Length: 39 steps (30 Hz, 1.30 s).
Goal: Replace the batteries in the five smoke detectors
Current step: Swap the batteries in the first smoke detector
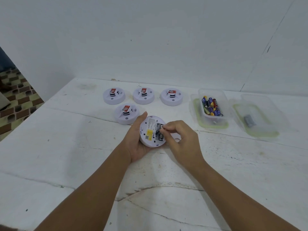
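My left hand (135,144) grips a white smoke detector (150,132) turned back-side up, its battery bay uncovered. A black battery (161,136) lies in the bay. My right hand (179,137) pinches the top end of a battery (161,127) at the bay with thumb and forefinger. Other detectors stand face up on the white table: three in a back row (114,95), (143,95), (171,97) and one nearer (125,114). A small white piece (176,138), perhaps the bay cover, lies partly hidden behind my right hand.
A clear plastic box (212,112) holding several coloured batteries sits at the right on its green-rimmed lid. Further right a second clear box (260,117) holds a grey battery (249,120). The white wall rises behind the table (66,147); the table's left edge drops to a tiled floor.
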### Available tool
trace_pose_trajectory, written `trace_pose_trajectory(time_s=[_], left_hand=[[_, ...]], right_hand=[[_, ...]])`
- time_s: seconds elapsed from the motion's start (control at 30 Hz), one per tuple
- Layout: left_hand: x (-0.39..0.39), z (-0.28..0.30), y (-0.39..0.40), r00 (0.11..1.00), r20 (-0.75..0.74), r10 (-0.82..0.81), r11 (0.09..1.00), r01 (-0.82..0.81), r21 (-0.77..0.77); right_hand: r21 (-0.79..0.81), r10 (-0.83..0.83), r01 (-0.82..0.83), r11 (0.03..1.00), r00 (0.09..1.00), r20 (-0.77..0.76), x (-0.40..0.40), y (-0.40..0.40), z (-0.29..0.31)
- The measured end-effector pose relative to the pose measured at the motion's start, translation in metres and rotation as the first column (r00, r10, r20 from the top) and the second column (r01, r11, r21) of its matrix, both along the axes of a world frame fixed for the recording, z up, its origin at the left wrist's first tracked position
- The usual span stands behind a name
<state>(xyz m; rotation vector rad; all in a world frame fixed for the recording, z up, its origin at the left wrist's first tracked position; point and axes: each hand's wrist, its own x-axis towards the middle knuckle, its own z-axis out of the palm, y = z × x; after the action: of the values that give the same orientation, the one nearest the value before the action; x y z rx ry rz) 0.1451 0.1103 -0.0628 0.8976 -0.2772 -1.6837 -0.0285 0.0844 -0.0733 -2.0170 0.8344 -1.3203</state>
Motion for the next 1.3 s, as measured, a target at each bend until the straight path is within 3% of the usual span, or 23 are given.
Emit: trace_pose_trajectory(time_s=[0.1, 0.3, 0.4, 0.53, 0.63, 0.77, 0.83, 1.1, 1.17, 1.3], left_hand=[[0.000, 0.000, 0.001, 1.000, -0.002, -0.008, 1.000, 0.008, -0.013], [0.002, -0.004, -0.001, 0.999, 0.033, 0.001, 1.000, -0.001, 0.015], [0.004, -0.007, -0.003, 0.999, 0.046, 0.005, 1.000, -0.006, 0.024], [0.003, -0.005, -0.002, 0.999, 0.034, -0.004, 1.000, 0.004, 0.021], [0.001, -0.001, 0.000, 1.000, -0.020, 0.008, 1.000, -0.008, 0.021], [0.002, 0.001, 0.001, 1.000, 0.028, 0.015, 1.000, -0.015, 0.006], [0.002, 0.000, -0.001, 0.999, 0.051, 0.010, 1.000, -0.011, 0.025], [0.003, 0.001, -0.002, 0.999, 0.036, -0.005, 1.000, 0.004, 0.017], [0.003, 0.001, -0.001, 1.000, 0.020, -0.006, 1.000, 0.006, 0.021], [0.002, 0.001, -0.001, 1.000, -0.020, 0.010, 1.000, -0.009, 0.024]], right_hand=[[-0.222, -0.046, 0.031, 0.975, 0.997, -0.060, 0.003, 0.005, -0.008], [-0.329, -0.012, -0.059, 0.942, 0.977, -0.212, -0.003, 0.008, -0.023], [-0.331, -0.023, -0.050, 0.942, 0.977, -0.213, -0.004, 0.005, -0.021], [-0.177, 0.007, -0.040, 0.983, 0.983, -0.181, -0.002, 0.003, -0.013], [0.139, 0.004, 0.011, 0.990, 0.994, -0.107, -0.001, 0.002, -0.007], [0.549, -0.008, 0.014, 0.835, 1.000, -0.014, 0.002, -0.006, 0.006], [0.643, 0.010, -0.003, 0.765, 1.000, -0.007, 0.003, -0.010, 0.013], [0.806, 0.154, -0.080, 0.587, 0.988, -0.014, 0.008, -0.030, 0.035], [0.792, 0.178, -0.064, 0.607, 0.982, -0.057, 0.006, -0.031, 0.036], [0.631, 0.098, 0.075, 0.772, 0.967, -0.235, 0.003, -0.026, 0.035]])
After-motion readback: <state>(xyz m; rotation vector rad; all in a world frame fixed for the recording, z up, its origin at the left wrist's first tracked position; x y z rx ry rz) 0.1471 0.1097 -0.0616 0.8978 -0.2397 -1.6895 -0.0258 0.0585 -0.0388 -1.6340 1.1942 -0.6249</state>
